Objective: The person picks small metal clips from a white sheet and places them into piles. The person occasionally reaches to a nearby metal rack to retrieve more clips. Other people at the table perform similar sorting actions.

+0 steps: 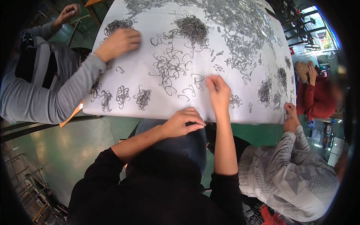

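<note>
My left hand (pixel 184 122) is at the table's near edge, above my lap, with thumb and fingertips pinched together. A tiny light spot shows at the pinch; what it is I cannot make out. Slightly blurred, my right hand (pixel 219 93) is over the white table (pixel 127 80), its fingers curled in and the thumb close to them; anything inside is hidden. Beside it on the left lie a few loose curved metal wire hooks (pixel 197 81), part of a loose scatter of hooks (pixel 170 67). A small cluster of hooks (pixel 235 100) lies just right of my right wrist.
A dense hook heap (pixel 192 30) lies farther back, and many small elongated metal pieces (pixel 240 45) cover the far right. Hook bundles (pixel 122 95) line the near left edge. A co-worker's hand (pixel 119 44) reaches in from the left; another co-worker's hands (pixel 290 116) are at the right corner.
</note>
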Available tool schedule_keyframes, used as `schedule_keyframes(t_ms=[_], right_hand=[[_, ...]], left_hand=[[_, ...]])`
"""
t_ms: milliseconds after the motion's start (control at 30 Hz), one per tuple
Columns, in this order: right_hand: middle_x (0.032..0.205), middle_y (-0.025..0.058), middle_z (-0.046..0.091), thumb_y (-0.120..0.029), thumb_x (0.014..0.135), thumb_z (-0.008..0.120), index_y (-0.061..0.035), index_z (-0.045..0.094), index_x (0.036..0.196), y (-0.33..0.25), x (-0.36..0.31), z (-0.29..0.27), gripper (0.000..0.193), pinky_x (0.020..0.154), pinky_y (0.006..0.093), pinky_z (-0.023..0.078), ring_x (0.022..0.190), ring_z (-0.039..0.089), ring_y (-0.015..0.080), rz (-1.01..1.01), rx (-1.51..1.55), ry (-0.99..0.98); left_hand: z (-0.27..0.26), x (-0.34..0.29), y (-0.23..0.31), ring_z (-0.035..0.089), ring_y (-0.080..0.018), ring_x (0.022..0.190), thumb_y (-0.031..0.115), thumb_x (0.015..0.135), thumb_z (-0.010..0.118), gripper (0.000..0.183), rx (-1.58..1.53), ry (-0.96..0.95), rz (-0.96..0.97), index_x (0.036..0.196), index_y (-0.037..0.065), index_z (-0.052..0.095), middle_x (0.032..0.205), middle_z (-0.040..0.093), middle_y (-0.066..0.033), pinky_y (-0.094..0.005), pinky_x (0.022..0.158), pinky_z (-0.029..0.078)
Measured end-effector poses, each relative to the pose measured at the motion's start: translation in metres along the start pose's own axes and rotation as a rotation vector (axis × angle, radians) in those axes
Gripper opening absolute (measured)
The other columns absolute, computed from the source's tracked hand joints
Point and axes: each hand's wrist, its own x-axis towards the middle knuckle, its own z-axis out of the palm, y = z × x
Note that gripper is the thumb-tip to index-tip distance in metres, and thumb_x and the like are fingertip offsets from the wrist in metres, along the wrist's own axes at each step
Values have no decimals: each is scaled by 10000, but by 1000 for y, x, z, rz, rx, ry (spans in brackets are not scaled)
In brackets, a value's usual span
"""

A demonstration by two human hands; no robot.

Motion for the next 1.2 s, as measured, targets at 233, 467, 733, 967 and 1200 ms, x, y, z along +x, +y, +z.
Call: schedule_keyframes(t_ms=[233, 467, 733, 967, 1200], right_hand=[[968, 126, 718, -284, 852, 657, -105, 731, 906, -27, 105, 65, 201, 785, 411, 530, 873, 682, 315, 256, -609, -225], [937, 128, 709, -225, 872, 625, -73, 678, 931, 1, 76, 23, 171, 788, 407, 519, 902, 671, 321, 76, -674, -111], [934, 131, 680, -158, 846, 690, -9, 655, 1004, 39, 29, -70, 219, 724, 334, 506, 801, 646, 228, 211, -593, -130], [1211, 150, 564, -250, 756, 779, -159, 550, 1268, -12, 170, 18, 569, 839, 400, 516, 1047, 609, 269, -174, -377, -187], [1169, 126, 563, -247, 722, 802, -218, 606, 1146, -52, 204, 78, 468, 887, 418, 495, 1099, 583, 293, -155, -609, -193]], left_hand=[[-4, 1, -9, 612, -225, 873, 47, 792, 751, 111, -43, -49, 67, 898, 47, 719, 866, 691, -51, -341, 798, 502], [-4, 2, -10, 609, -233, 875, 52, 777, 757, 118, -7, -53, 96, 885, 57, 710, 863, 673, -46, -340, 794, 500], [-6, 2, -12, 599, -217, 866, 89, 810, 725, 77, 4, -85, 141, 882, 67, 710, 843, 670, -28, -328, 802, 488], [-6, 4, -7, 598, -222, 865, 83, 809, 723, 81, 2, -74, 123, 887, 65, 710, 847, 670, -32, -333, 800, 492], [-8, 4, -5, 592, -225, 861, 76, 820, 705, 75, -20, -72, 70, 892, 56, 703, 859, 667, -39, -336, 807, 488]])
